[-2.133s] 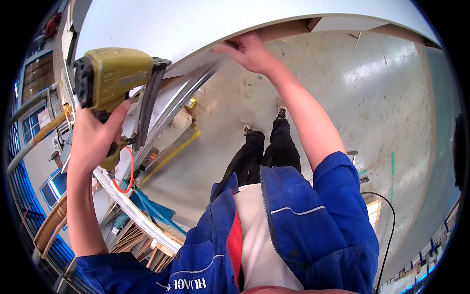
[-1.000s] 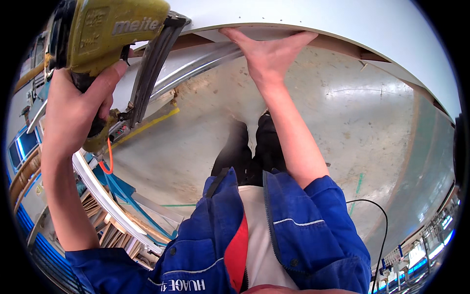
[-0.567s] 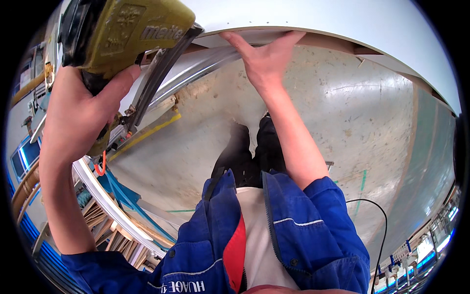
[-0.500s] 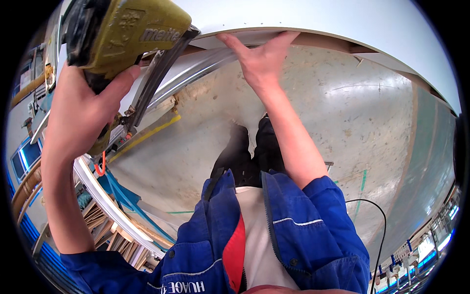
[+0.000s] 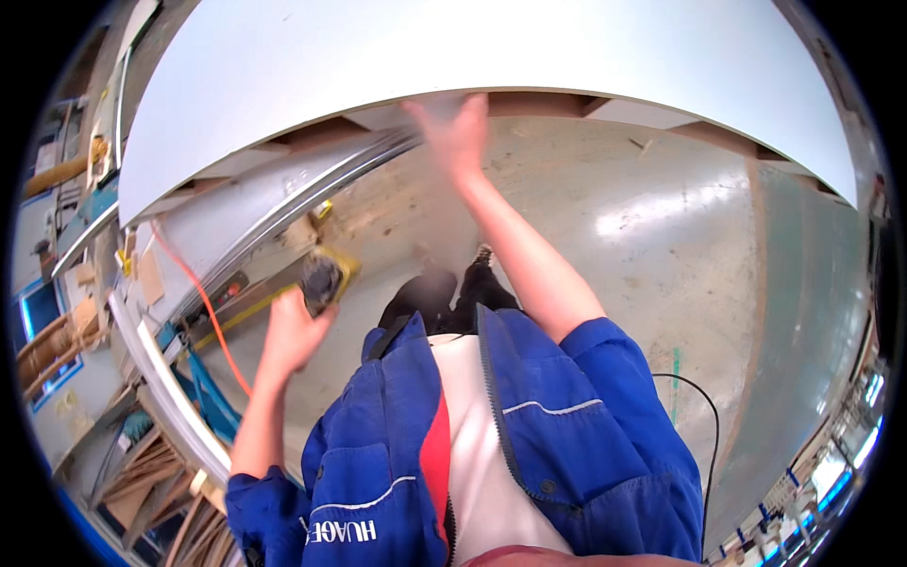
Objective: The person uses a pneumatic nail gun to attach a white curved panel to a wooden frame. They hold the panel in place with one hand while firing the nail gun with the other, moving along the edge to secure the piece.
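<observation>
My left hand (image 5: pixel 291 331) is wrapped round a yellow and black nail gun (image 5: pixel 324 276), held low over the floor to the left of my legs. Part of the tool's grip is hidden by the hand. My right hand (image 5: pixel 455 142), partly smeared by motion, reaches up to the near edge of a large white panel (image 5: pixel 491 42). Its thumb and fingers are spread at that edge, and some fingers are hidden. Wooden framing (image 5: pixel 529 102) shows beneath the panel's edge.
An orange hose (image 5: pixel 203 293) hangs at the left. Metal rails (image 5: pixel 312 194) run below the panel. Wood offcuts (image 5: pixel 156 482) are piled at lower left, beside a pale curved edge (image 5: pixel 170 387). A black cable (image 5: pixel 715 416) curves over the floor at right.
My left hand has lowered the nail gun from the panel edge toward the floor. My right hand has shifted left along the edge. More of the white panel now shows.
</observation>
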A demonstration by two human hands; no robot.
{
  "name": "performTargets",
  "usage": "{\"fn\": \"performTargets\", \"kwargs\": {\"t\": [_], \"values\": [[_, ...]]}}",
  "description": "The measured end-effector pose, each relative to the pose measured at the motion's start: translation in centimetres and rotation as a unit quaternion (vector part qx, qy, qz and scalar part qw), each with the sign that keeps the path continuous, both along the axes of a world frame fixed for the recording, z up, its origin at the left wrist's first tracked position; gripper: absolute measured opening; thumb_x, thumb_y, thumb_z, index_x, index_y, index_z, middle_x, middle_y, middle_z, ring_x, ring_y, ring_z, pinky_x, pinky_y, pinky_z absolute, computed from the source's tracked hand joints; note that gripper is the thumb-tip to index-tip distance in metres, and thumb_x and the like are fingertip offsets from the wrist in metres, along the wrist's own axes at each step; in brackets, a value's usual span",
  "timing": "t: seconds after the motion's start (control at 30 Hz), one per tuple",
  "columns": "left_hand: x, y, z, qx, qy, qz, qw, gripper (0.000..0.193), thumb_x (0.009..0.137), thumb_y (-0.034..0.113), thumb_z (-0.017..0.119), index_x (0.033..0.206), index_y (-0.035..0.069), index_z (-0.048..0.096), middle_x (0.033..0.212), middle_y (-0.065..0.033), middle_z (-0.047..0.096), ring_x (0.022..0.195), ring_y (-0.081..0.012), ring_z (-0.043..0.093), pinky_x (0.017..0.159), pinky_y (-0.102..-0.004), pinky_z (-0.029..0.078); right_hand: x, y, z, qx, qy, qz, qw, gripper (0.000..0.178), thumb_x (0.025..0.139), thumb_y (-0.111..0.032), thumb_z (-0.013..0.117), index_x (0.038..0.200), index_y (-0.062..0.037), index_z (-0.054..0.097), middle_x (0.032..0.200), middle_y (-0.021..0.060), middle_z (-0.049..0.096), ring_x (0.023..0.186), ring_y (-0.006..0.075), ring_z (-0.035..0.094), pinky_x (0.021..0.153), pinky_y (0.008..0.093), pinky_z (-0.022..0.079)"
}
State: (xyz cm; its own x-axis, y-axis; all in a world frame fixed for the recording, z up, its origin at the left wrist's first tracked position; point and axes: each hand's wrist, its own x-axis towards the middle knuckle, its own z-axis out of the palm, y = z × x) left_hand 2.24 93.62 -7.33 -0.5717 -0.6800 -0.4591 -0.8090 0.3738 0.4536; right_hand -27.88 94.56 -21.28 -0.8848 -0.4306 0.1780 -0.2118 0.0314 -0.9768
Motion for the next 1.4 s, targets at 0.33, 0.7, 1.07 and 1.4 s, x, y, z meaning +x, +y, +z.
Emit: {"fn": "performTargets", "kwargs": {"t": [0.33,0.7,1.07,1.4], "values": [[15.1,9.1,-21.5,0.103,-0.087,0.163,0.977,0.039,0.077,0.028,0.075,0.091,-0.007,0.066,0.075,-0.0251,0.067,0.073,-0.0357,0.069,0.068,-0.0439,0.053,-7.5,13.1,1.8,0.122,0.055,0.054,0.989,0.037,0.091,-0.03,0.07,0.118,-0.0037,0.066,0.107,0.0152,0.071,0.093,0.0264,0.068,0.085,0.035,0.053],[8.2,7.5,-23.6,0.08,-0.059,0.094,0.991,0.037,0.078,0.027,0.076,0.09,-0.007,0.066,0.07,-0.0192,0.067,0.064,-0.0281,0.068,0.064,-0.0423,0.053,-23.0,25.2,2.9,0.075,0.074,-0.165,0.981,0.046,0.082,-0.017,0.082,0.116,0.0044,0.059,0.111,0.0123,0.066,0.101,0.016,0.063,0.092,0.0291,0.052],[-8.8,18.1,-10.3,0.117,-0.104,0.194,0.968,0.032,0.082,0.025,0.075,0.079,-0.003,0.061,0.057,-0.0097,0.06,0.047,-0.0176,0.058,0.05,-0.0359,0.048,-28.5,23.5,-0.1,-0.115,-0.136,0.132,0.975,0.019,0.078,-0.008,0.083,0.092,-0.0006,0.073,0.082,0.0025,0.069,0.072,0.0097,0.061,0.065,0.025,0.048],[-19.6,25.8,-6.4,0.178,-0.101,0.105,0.973,0.031,0.078,0.016,0.073,0.103,-0.001,0.066,0.092,-0.0237,0.07,0.094,-0.0404,0.068,0.081,-0.0429,0.053,-30.8,24.3,-0.4,0.011,-0.043,0.143,0.989,0.055,0.077,-0.025,0.085,0.115,0.0066,0.063,0.109,0.0116,0.066,0.102,0.02,0.059,0.093,0.0352,0.047]]}}
